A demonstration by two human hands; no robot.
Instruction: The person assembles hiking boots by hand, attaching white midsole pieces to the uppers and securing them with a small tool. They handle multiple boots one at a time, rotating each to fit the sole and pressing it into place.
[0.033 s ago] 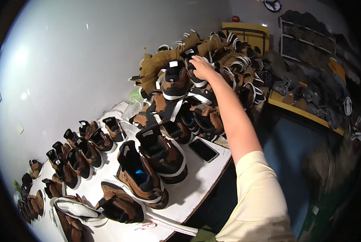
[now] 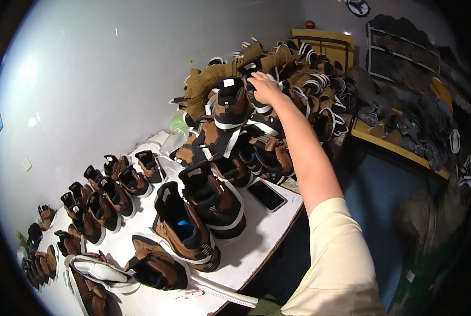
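Pale grey wall point(image 2: 140, 68) runs along the left of the room, and against it stands a white desk point(image 2: 259, 224) crowded with footwear. At its far end rises a heap point(image 2: 209, 84) of tan, brown and black pieces, many with white soles. High on the near side of that heap sits a brown and black shoe point(image 2: 249, 88), upright, and the right hand point(image 2: 265, 89) lies over its right side with the arm stretched out from a cream sleeve point(image 2: 335, 253). Fingers touch the upper; whether the grip is clamped on it or merely resting there, I cannot tell (the thumb is hidden). Just left of it stands a second shoe point(image 2: 229, 110) with a white label inside. Below, more brown and black shoes lie stacked, and a dark phone point(image 2: 267, 196) lies flat beside them near the desk's right edge. Closer in, a large pair point(image 2: 214, 203) stands upright side by side, something blue showing inside the left one. A shorter shoe point(image 2: 159, 268) sits in front, near a white strip point(image 2: 225, 295) that reaches past the edge. Smaller-looking shoes point(image 2: 102, 210) form rows toward the wall. Off to the right, over a blue floor point(image 2: 370, 195), a yellow-edged rack point(image 2: 399, 148) carries more footwear.
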